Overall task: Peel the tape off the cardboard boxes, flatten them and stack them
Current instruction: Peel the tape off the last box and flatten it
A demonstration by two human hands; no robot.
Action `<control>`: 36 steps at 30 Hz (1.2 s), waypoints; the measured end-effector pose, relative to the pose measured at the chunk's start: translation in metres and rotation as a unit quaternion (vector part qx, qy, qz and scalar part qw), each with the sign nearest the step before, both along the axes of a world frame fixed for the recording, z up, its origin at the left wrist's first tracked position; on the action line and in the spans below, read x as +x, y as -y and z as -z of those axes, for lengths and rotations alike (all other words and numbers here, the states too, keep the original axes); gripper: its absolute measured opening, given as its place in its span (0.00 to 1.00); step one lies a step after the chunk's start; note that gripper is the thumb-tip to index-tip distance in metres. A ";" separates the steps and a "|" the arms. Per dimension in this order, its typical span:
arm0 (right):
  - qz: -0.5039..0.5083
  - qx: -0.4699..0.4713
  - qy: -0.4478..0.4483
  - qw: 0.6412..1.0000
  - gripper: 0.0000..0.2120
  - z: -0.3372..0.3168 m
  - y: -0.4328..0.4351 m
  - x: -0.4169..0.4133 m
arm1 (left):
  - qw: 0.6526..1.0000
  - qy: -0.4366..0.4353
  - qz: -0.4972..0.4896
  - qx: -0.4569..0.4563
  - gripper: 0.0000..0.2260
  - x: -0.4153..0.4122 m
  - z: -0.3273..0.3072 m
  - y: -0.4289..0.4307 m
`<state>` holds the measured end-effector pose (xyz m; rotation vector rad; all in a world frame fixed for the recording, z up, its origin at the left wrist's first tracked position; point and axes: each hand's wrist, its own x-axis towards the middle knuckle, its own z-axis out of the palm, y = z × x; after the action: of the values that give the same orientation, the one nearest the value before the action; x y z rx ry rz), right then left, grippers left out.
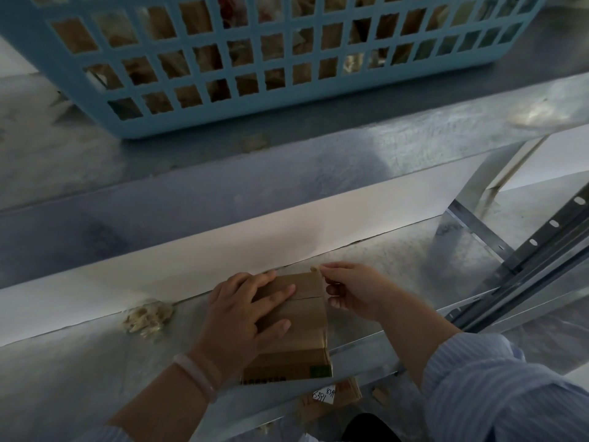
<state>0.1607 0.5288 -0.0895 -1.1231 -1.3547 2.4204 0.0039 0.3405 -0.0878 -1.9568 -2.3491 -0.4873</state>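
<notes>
Pressing down on the small brown cardboard box (296, 317), the left hand (242, 317) lies flat on its top, fingers straight and spread. The box sits on the grey metal shelf (95, 378) toward 6 o'clock in the head view, its far edge near a white board (191, 266). At the box's 1 o'clock corner the right hand (350, 291) pinches the lifted end of a brown tape strip (315, 270) between thumb and forefinger, its other fingers curled. A crumpled wad of peeled tape (148, 317) lies at the box's 9 o'clock, apart from it. At 12 o'clock stands a light blue plastic lattice basket (255, 100) holding brown scraps. Below the box at 6 o'clock, flat cardboard with a white label (331, 397) lies lower down. A slotted grey metal upright (541, 250) runs at 3 o'clock.
</notes>
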 end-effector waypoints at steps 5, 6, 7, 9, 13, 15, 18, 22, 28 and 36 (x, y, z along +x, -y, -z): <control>0.027 0.090 -0.017 0.995 0.04 0.002 -0.007 0.004 | 1.000 0.002 0.002 -0.003 0.23 0.001 0.000 -0.001; 0.041 0.117 -0.017 0.992 0.04 0.003 -0.006 0.004 | 1.000 0.003 0.002 -0.002 0.22 0.000 0.000 -0.001; 0.052 0.144 -0.012 0.988 0.05 0.005 -0.004 0.004 | 1.000 0.004 0.003 0.000 0.22 0.000 0.000 -0.001; 0.065 0.203 0.013 0.977 0.06 0.009 0.000 0.001 | 1.000 0.006 0.002 0.001 0.22 0.000 0.000 -0.001; 0.092 0.327 0.079 0.937 0.07 0.017 0.008 -0.004 | 1.000 0.004 0.004 0.001 0.22 -0.001 0.001 -0.002; 0.066 0.414 0.122 0.900 0.05 0.014 0.013 -0.004 | 1.000 0.005 0.006 0.005 0.22 -0.001 0.001 -0.002; 0.021 0.498 0.141 0.856 0.05 0.011 0.017 -0.001 | 1.000 0.003 0.009 0.008 0.22 -0.001 0.001 -0.002; 0.064 0.243 0.044 0.967 0.11 0.008 0.010 0.003 | 1.000 0.006 0.013 0.008 0.22 -0.001 0.000 -0.001; 0.053 0.005 -0.028 0.998 0.10 0.002 0.001 0.002 | 1.000 0.004 0.012 0.010 0.22 -0.001 0.000 0.000; -0.066 -0.006 0.045 0.997 0.07 0.003 -0.015 -0.005 | 0.999 -0.004 0.020 0.028 0.22 -0.002 0.001 -0.002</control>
<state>0.1558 0.5436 -0.0923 -1.1962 -1.4876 2.4998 0.0017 0.3425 -0.0889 -1.9819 -2.2688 -0.5398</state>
